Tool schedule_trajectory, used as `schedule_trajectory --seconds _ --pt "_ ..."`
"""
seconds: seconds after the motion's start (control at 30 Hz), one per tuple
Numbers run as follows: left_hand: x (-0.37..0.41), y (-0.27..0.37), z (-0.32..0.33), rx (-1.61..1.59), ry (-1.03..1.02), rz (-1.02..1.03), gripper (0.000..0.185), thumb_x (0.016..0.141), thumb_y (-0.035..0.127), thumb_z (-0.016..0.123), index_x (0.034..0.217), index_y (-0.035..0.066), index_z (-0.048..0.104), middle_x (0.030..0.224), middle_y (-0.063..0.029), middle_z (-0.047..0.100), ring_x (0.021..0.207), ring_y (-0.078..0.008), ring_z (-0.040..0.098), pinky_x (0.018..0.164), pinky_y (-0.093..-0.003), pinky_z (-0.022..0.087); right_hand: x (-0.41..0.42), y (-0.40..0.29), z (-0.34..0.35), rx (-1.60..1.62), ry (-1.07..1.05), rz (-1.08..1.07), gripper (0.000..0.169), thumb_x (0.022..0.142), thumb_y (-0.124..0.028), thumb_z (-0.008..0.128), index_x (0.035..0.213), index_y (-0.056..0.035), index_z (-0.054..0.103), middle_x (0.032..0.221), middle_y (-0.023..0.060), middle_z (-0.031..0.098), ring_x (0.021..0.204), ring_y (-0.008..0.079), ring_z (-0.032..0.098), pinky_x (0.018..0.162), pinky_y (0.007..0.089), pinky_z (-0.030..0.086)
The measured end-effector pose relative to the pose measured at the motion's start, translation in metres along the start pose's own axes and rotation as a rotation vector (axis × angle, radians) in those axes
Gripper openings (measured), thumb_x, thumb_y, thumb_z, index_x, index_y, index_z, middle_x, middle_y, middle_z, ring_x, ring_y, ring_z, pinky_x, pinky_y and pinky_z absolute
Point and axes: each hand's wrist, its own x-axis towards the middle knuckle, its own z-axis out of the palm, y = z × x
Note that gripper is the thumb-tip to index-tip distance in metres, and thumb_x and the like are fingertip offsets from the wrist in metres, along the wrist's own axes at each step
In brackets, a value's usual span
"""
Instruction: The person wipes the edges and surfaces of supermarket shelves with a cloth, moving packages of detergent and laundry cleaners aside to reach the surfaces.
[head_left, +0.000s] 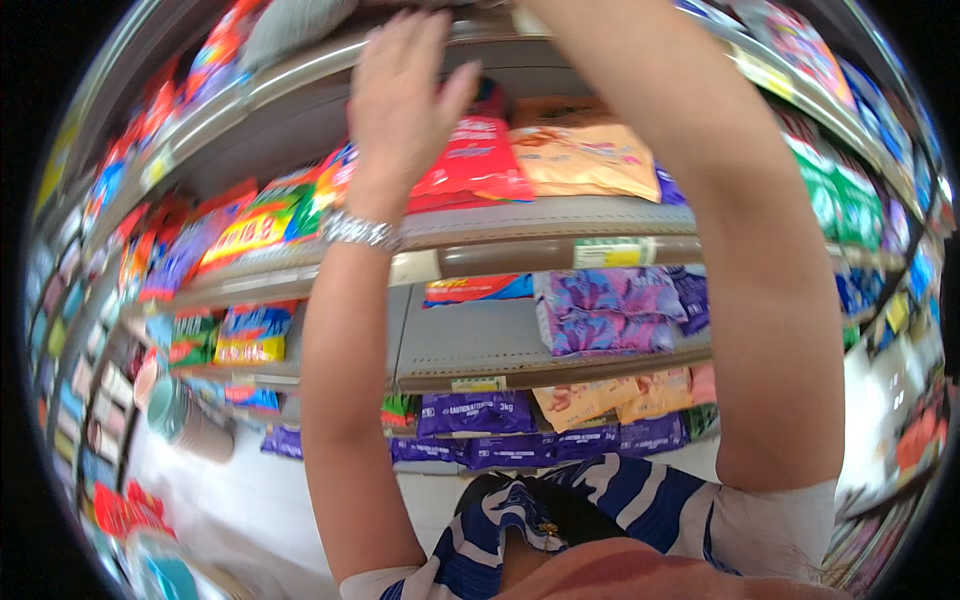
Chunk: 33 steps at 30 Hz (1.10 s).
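Both arms reach up toward the top shelf of a store rack. My left hand (405, 97) is blurred, its fingers spread near the upper shelf edge, with nothing seen in it; a metal bracelet or watch band is on that wrist. Behind and below it stands a red plastic bag (476, 165) on the shelf, with an orange bag (585, 161) beside it. My right forearm crosses the upper right, and my right hand is beyond the top of the picture. A grey rounded thing (296, 26) lies on the top shelf, left of my left hand.
Lower shelves hold pink and purple bags (611, 311), purple packs (476, 412) and green-and-red bags (259, 225). Shelf edges (517, 259) with price tags run across in front. Stacked buckets or cups (187, 420) stand on the floor at left. Green bags (840, 195) sit at right.
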Motion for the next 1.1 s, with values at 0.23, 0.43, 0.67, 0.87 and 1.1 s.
schedule_trajectory --seconds 0.23,0.43,0.67,0.87,1.1 --pt "-0.019 0.01 -0.009 0.127 0.006 0.029 0.032 0.075 0.016 0.068 0.106 0.011 0.063 0.101 -0.0095 0.059 0.095 -0.0256 0.055 0.085 -0.0371 0.041 -0.08 -0.041 -0.005 -0.437 0.013 -0.023 0.034 0.086 -0.023 0.046 0.114 -0.0363 0.058 0.112 0.0051 0.057 0.102 0.0293 0.057 0.077 0.0433 0.05" --pt "-0.014 0.031 0.005 0.138 0.021 0.084 0.028 0.076 0.012 0.066 0.103 0.014 0.066 0.116 -0.0069 0.057 0.107 -0.0236 0.053 0.091 -0.0358 0.038 -0.188 0.003 -0.042 -0.511 0.227 0.045 0.026 0.082 -0.019 0.049 0.104 -0.0241 0.062 0.106 0.0056 0.059 0.095 0.0286 0.057 0.076 0.0423 0.048" --pt "0.028 0.081 0.025 0.054 0.088 0.14 0.026 0.076 0.008 0.063 0.101 0.013 0.066 0.108 -0.004 0.061 0.1 -0.0207 0.057 0.087 -0.0334 0.041 -0.307 0.046 -0.107 -0.61 0.301 0.02 0.027 0.075 -0.011 0.051 0.1 -0.0165 0.057 0.105 0.0062 0.051 0.088 0.0246 0.05 0.069 0.0369 0.043" --pt "0.074 0.176 0.072 -0.031 0.045 0.161 0.027 0.078 0.011 0.063 0.106 0.012 0.063 0.109 -0.0062 0.06 0.099 -0.0225 0.057 0.087 -0.0353 0.042 -0.415 0.099 -0.152 -0.695 0.278 0.082 0.028 0.074 -0.012 0.051 0.102 -0.0157 0.057 0.112 0.0066 0.05 0.091 0.0246 0.05 0.07 0.0373 0.043" --pt "0.119 0.285 0.142 0.08 0.026 0.192 0.034 0.083 0.025 0.061 0.114 0.01 0.058 0.115 -0.0088 0.058 0.105 -0.0248 0.054 0.087 -0.0362 0.042 -0.566 0.169 -0.216 -0.739 0.24 0.268 0.033 0.07 -0.007 0.055 0.102 -0.0147 0.058 0.113 0.0112 0.051 0.095 0.0288 0.05 0.076 0.0373 0.043"
